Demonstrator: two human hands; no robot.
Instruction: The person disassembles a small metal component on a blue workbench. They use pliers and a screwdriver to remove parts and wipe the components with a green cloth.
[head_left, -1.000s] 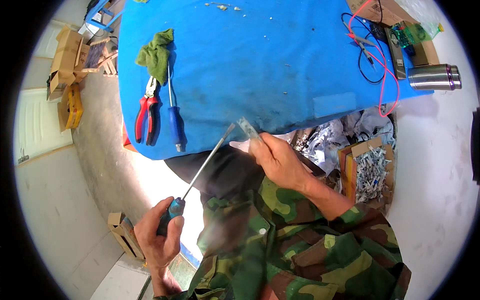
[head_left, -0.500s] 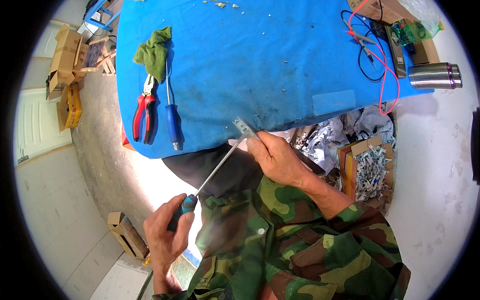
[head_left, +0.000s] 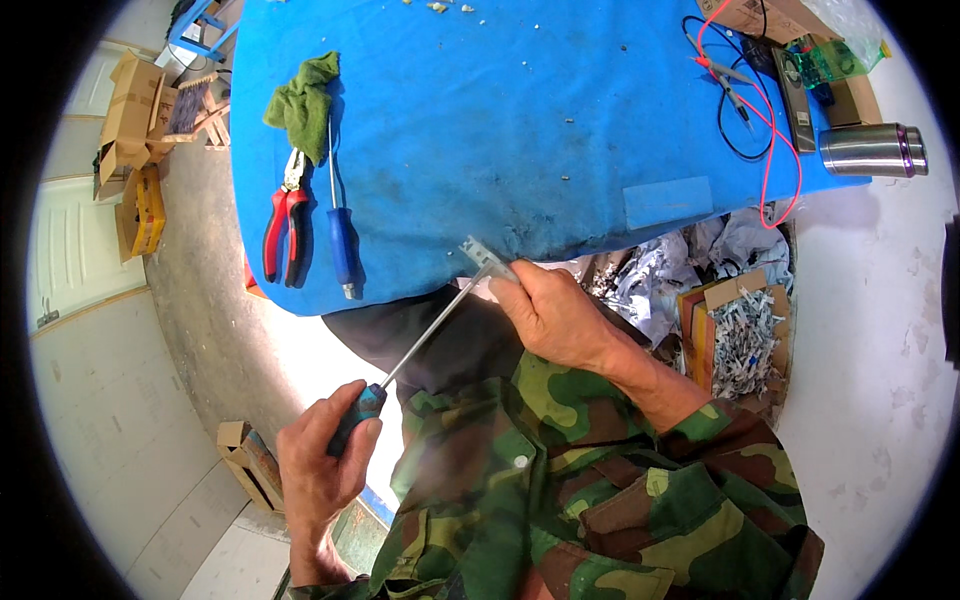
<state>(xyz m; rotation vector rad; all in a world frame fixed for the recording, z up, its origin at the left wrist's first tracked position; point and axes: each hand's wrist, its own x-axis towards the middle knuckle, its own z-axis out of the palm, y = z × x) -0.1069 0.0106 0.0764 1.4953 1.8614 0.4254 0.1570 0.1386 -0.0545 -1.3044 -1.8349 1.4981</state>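
My left hand (head_left: 325, 450) is closed round the blue-and-black handle of a screwdriver (head_left: 430, 332), whose long metal shaft slants up to the right. The shaft's tip meets a small pale, flat part with openings (head_left: 484, 256), perhaps plastic or metal; its exact kind I cannot make out. My right hand (head_left: 560, 315) pinches that part by its lower right end, at the table's near edge. The fingers hide the gripped end. On the table's left lie red-and-black pliers (head_left: 287, 225) and a second screwdriver with a blue handle (head_left: 342, 245).
A green cloth (head_left: 303, 105) lies above the pliers on the blue-covered table (head_left: 450, 130). At the right are test leads (head_left: 768, 150) and a steel cup (head_left: 873, 151). Below the table's right side stands a carton of shredded scraps (head_left: 743, 340). Cardboard boxes (head_left: 128, 110) stand at left.
My left hand and the screwdriver handle have shifted slightly left and down. The pale part has tilted a little in my right hand, which still grips it.
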